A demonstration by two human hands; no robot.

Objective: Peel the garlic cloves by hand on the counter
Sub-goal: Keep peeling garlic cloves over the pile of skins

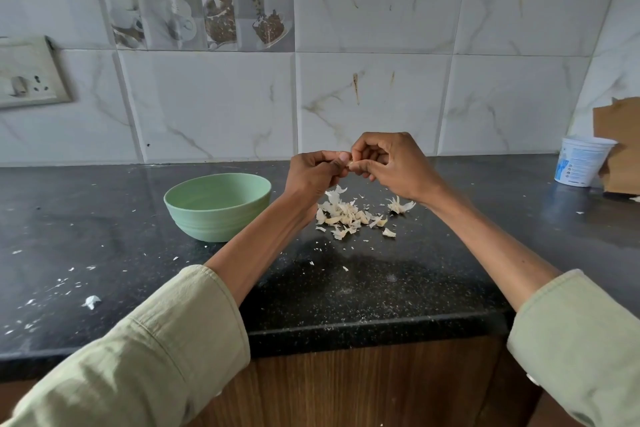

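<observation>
Head view shows left hand point(313, 174) and right hand point(391, 163) pinching one clove point(350, 166) mid-peel above the counter point(346, 288), skins point(346, 215) piled at six o'clock below them, bowl point(217, 206) contents hidden, so progress is unclear

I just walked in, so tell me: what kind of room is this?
Most likely a home kitchen: a dark stone counter, a tiled wall behind it, and a green bowl beside garlic peels.

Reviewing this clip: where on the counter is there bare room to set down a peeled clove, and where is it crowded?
Mostly bare counter lies between the skin pile and the white tub, and left of the green bowl, apart from a few flecks. It is crowded under both hands, where the skins lie beside the bowl.
</observation>
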